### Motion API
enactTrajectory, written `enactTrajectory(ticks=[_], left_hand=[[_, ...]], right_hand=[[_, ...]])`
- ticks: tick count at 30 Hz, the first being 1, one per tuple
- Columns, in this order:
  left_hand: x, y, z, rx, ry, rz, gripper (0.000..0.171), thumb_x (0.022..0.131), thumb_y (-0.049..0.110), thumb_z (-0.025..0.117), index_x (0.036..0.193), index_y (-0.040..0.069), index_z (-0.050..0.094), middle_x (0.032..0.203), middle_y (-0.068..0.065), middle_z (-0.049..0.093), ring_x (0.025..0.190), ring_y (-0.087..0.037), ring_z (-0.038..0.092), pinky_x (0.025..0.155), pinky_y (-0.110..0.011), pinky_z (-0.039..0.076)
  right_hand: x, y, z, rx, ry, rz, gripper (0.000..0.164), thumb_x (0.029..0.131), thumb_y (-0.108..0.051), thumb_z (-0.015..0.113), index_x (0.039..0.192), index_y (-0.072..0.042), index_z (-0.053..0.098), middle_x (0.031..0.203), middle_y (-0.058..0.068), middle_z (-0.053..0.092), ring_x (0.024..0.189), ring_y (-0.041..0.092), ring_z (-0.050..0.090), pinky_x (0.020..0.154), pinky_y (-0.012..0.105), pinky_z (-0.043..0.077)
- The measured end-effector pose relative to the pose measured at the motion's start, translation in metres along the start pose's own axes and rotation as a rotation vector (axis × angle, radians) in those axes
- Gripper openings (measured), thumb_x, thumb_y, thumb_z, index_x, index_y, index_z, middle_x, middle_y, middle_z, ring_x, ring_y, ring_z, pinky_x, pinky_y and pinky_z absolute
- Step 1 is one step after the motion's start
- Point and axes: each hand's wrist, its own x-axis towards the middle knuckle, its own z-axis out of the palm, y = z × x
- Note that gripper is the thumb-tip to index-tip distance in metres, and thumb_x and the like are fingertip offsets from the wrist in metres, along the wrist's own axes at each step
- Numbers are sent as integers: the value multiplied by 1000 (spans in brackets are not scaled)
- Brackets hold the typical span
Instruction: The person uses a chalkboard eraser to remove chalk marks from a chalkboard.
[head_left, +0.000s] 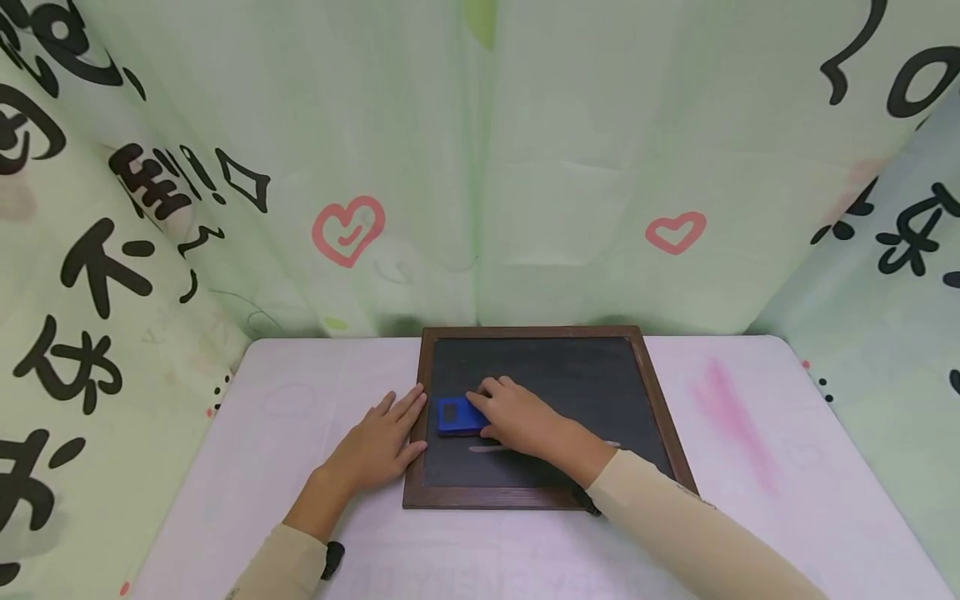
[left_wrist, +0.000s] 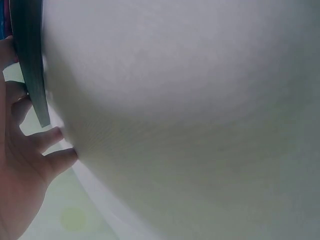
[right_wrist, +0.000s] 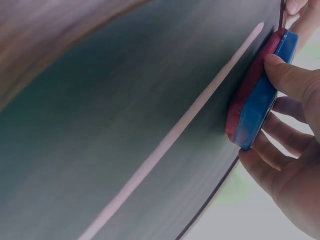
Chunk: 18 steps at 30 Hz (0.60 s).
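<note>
A small blackboard [head_left: 555, 367] with a brown wooden frame lies on the table. My right hand [head_left: 521, 417] grips a blue blackboard eraser [head_left: 452, 416] near the board's left side. In the right wrist view, the thumb and fingers hold the eraser's blue body [right_wrist: 257, 112], and its red felt side faces the board. A pale chalk line [right_wrist: 182, 125] runs across the dark surface beside the eraser; the right arm partly covers that line in the head view. With fingers extended, my left hand [head_left: 378, 442] rests at the frame's left edge, its fingertips touching the wood.
The table [head_left: 292, 408] has a white cover with a pink smear [head_left: 738, 425] right of the board. Pale green curtains [head_left: 562, 167] with black writing and red hearts hang behind and at both sides. The board's far edge lies close to the back curtain.
</note>
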Motion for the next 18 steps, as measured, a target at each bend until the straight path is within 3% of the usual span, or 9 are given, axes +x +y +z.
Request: enactTrajectory(ticks=[6, 18], left_hand=[[0, 0, 0, -14, -1, 6, 69, 107, 43, 51, 163, 8, 31, 171, -7, 26, 150, -50, 33, 114, -67, 38], [1, 0, 0, -10, -23, 3, 69, 107, 44, 50, 164, 9, 29, 172, -7, 24, 152, -49, 32, 116, -66, 36]], right_hand=[[-16, 17, -4, 68, -38, 49, 59, 97, -29, 74, 148, -5, 57, 134, 14, 60, 115, 29, 58, 96, 39, 55], [-60, 63, -3, 108, 10, 165, 60, 94, -22, 78, 145, -1, 58, 133, 18, 61, 120, 35, 60, 99, 46, 56]])
